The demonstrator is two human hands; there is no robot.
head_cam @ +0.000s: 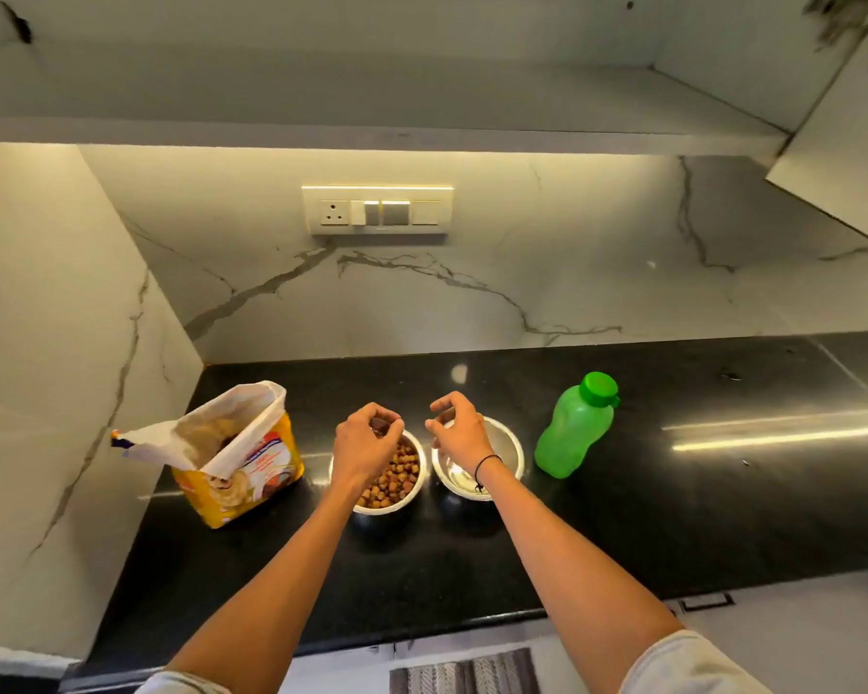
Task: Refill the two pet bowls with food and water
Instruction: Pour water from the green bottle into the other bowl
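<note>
The left hand (367,443) hovers over the steel food bowl (402,485), fingers curled round dark kibble pieces. The right hand (459,430) hangs loosely curled and holds nothing above the bare steel water bowl (504,448). The green plastic bottle (575,428), capped and upright on the glossy black desk (672,518), stands just right of that bowl, nearer the right hand. The crinkled food bag (236,453) lies left, mouth open.

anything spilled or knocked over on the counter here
Nothing stands out. The kibble bag stands open and upright, kibble sits inside the left bowl, the green bottle is upright and capped, and the right bowl has no spill around it. The left hand holds a few pieces over the left bowl.
</note>
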